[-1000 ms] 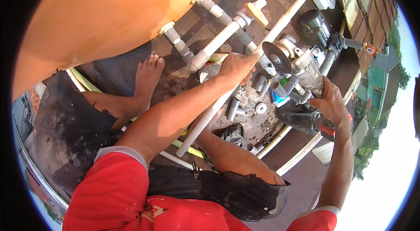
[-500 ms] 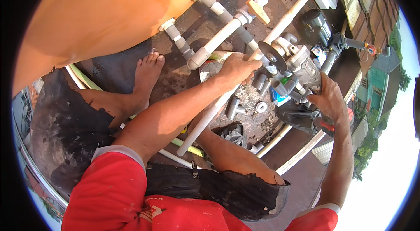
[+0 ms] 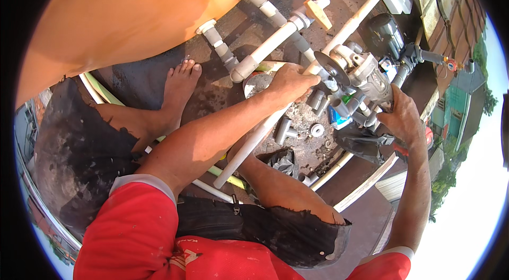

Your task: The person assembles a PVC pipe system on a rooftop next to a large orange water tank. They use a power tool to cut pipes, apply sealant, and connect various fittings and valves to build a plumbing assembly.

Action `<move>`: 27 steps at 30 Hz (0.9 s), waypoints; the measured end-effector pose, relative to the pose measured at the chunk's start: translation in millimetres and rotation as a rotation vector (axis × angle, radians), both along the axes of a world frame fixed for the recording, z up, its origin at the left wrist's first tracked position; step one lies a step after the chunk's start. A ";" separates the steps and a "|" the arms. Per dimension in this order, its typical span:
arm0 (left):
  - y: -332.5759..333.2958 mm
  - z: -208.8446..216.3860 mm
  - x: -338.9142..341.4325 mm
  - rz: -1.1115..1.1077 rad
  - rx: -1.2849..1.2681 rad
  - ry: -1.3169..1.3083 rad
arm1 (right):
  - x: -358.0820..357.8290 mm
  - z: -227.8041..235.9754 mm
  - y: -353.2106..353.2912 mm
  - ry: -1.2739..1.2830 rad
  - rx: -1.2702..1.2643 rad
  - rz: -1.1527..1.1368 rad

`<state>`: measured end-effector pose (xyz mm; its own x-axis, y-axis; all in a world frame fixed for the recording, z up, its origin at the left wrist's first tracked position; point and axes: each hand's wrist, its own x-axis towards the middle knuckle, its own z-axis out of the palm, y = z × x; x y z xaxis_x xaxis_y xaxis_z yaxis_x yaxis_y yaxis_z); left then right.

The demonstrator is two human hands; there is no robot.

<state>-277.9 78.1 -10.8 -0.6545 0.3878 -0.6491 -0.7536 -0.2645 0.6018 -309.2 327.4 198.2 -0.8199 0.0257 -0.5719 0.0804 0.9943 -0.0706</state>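
Note:
A long white PVC pipe [image 3: 359, 16] runs slantwise across the middle, from the upper right down past my left forearm. My left hand [image 3: 293, 85] is closed around it near its middle. My right hand [image 3: 404, 114] grips the body of a grey metal angle grinder [image 3: 369, 77]. Its thin dark cutting disc [image 3: 332, 69] stands edge-on beside the pipe, just beyond my left fingers. Whether the disc touches the pipe, I cannot tell. Part of the grinder's rear is hidden behind my right hand.
A big orange tank [image 3: 132, 25] fills the upper left. From it come pipe stubs joined to a white pipe with a yellow-handled valve [image 3: 318, 14]. Grey fittings [image 3: 285, 131], a white ring [image 3: 316, 130] and black plastic [image 3: 283, 162] lie below. A dark pump [image 3: 385, 33] stands at right.
The whole view has shifted slightly. My left hand still grips the pipe and my right hand the grinder, with the disc in nearly the same place beside the pipe.

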 end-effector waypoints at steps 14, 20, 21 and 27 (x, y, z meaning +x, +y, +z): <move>7.4 -12.3 6.4 -0.097 -0.319 0.233 | 1.1 -6.3 -5.4 0.078 -0.009 0.017; 5.3 -6.2 6.7 -0.107 -0.382 0.257 | 3.3 -12.8 -4.4 0.108 0.000 0.040; 5.0 -3.8 6.2 -0.122 -0.406 0.259 | 3.3 -13.6 -5.1 0.101 0.012 0.035; 3.9 -4.6 6.1 -0.116 -0.439 0.304 | 6.0 -19.1 2.2 0.124 0.082 0.119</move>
<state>-271.8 82.0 -15.4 -0.8069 0.2037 -0.5544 -0.5378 0.1348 0.8323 -303.3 329.6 179.1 -0.8840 -0.0332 -0.4662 -0.0423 0.9991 0.0091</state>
